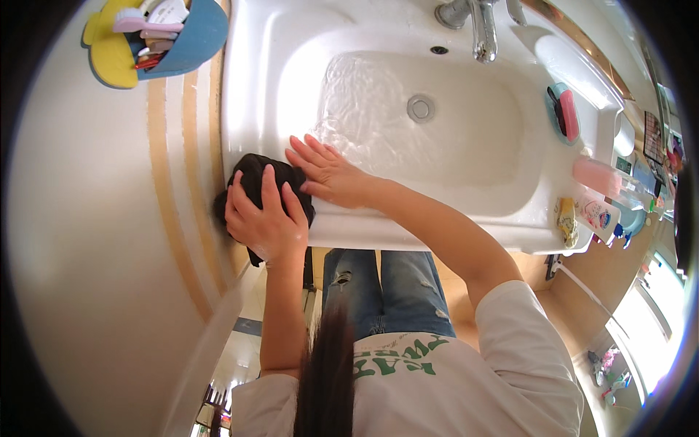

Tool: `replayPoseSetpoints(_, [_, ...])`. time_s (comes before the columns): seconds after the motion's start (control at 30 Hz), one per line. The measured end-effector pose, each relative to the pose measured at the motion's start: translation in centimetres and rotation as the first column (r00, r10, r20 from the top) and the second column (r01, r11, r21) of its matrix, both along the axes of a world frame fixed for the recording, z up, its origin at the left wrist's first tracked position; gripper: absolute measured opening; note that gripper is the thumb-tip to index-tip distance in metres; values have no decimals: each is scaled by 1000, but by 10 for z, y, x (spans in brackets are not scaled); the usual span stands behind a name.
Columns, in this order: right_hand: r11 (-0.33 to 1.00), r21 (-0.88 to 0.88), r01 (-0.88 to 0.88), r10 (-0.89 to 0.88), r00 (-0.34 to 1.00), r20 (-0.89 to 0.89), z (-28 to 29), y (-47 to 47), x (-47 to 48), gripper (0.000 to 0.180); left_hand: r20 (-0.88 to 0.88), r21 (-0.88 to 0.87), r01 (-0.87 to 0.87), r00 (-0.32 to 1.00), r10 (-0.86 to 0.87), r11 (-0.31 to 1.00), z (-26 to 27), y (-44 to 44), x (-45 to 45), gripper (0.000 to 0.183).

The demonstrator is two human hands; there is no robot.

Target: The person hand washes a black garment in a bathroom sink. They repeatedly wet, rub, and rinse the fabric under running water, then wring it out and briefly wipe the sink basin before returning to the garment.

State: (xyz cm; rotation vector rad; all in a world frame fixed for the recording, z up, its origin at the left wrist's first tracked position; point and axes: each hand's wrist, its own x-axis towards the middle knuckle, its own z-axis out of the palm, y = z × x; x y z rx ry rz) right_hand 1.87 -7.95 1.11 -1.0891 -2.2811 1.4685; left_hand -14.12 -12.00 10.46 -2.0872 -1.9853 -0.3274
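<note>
My left hand point(267, 218) presses on a bunched black cloth point(252, 173) at the left front corner of the white washbasin point(437, 226), its fingers spread over the top. Part of the cloth hangs over the front edge. My right hand point(330, 172) lies palm down, fingers apart, at the basin's inner left slope just beside the cloth, holding nothing. Rippling clear water point(377, 120) stands in the bowl over the round metal drain point(421, 108). A chrome faucet point(483, 33) reaches over the back of the bowl.
A blue and yellow wall holder point(191, 43) with a pink brush point(143, 23) hangs at the upper left. On the right rim are a soap dish point(557, 93) with pink soap point(569, 114), a pink bottle point(596, 176), a white tube point(596, 214) and a crumpled yellowish packet point(568, 221).
</note>
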Motion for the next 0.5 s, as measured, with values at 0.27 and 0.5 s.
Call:
replayPoseSetpoints(0.27, [917, 22, 399, -393, 911, -128, -18, 24, -53, 76, 8, 5, -30, 1000, 30, 1000, 1, -2, 1, 34])
replayPoseSetpoints(0.5, [468, -83, 880, -854, 474, 212, -24, 56, -81, 74, -15, -8, -12, 1000, 12, 1000, -6, -2, -2, 34])
